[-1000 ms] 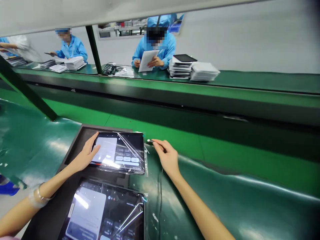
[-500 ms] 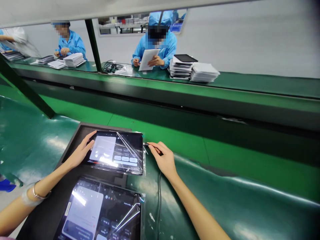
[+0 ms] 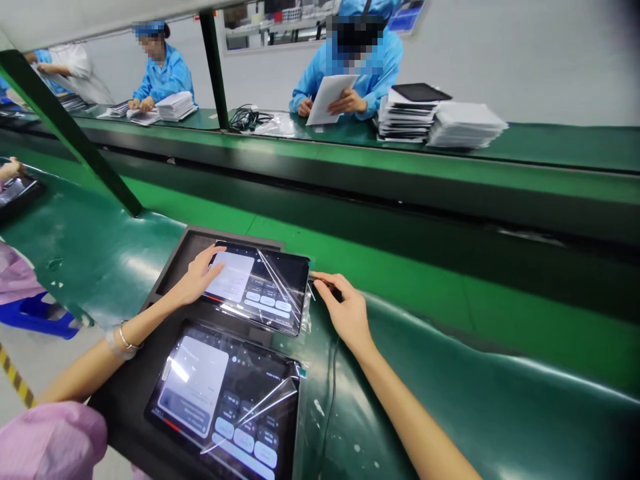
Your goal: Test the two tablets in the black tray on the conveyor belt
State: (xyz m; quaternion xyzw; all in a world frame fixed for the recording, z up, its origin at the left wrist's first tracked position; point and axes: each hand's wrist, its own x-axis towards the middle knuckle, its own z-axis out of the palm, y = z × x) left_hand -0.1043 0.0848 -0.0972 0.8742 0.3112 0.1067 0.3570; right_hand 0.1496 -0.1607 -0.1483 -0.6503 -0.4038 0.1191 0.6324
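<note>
Two tablets with lit screens and wrinkled clear film lie on a black tray, their right ends overhanging it. On the left part of the far tablet (image 3: pixel 277 273) rests my left hand (image 3: pixel 200 275), its fingers stretched over the screen edge. My right hand (image 3: pixel 349 317) pinches the plug of a black charging cable (image 3: pixel 332 380) against that tablet's right edge. Whether the plug is fully seated I cannot tell, as my fingers cover most of it. The near tablet (image 3: pixel 250 373) lies closer to me, untouched.
The black tray (image 3: pixel 125 387) sits on a green bench mat (image 3: pixel 450 413). A green post (image 3: pixel 95 153) slants at left. Across the gap, co-workers sit at another bench with paper-like stacks (image 3: pixel 465 125) and coiled cables (image 3: pixel 249 118). A blue stool (image 3: pixel 37 313) is at lower left.
The view has shifted, so the bench and tablets appear further right and higher, with more of the near tablet visible. My hands keep the same places at the far tablet.
</note>
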